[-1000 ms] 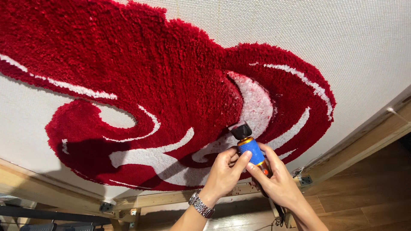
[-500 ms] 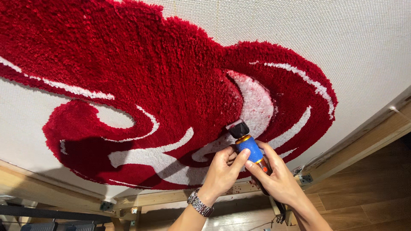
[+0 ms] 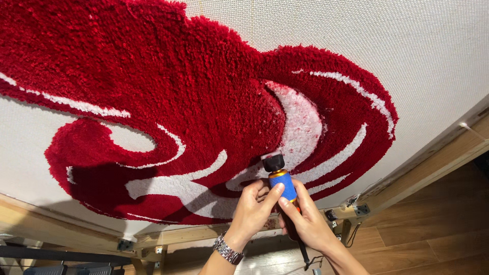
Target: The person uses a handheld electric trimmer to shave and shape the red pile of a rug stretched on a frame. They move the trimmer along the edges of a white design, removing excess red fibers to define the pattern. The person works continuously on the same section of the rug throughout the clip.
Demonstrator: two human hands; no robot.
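Two hands grip one trimmer [image 3: 281, 184] low in the view; the left hand [image 3: 253, 210] has its fingers [image 3: 271, 194] curled round the blue body from the left, and the right hand [image 3: 306, 220] wraps it from the right and below; both sets of fingers are closed on the tool; the trimmer's black head [image 3: 273, 163] touches the rug [image 3: 204, 112] at a white patch [image 3: 300, 127] near the lower edge of the red pile; a dark cord [image 3: 304, 253] hangs from the tool's base between the wrists; a metal watch [image 3: 227, 249] sits on the left wrist; the rug is worked into pale cloth [image 3: 407, 51] stretched on a wooden frame [image 3: 428, 168]; below the frame lies a wood floor [image 3: 438, 229].
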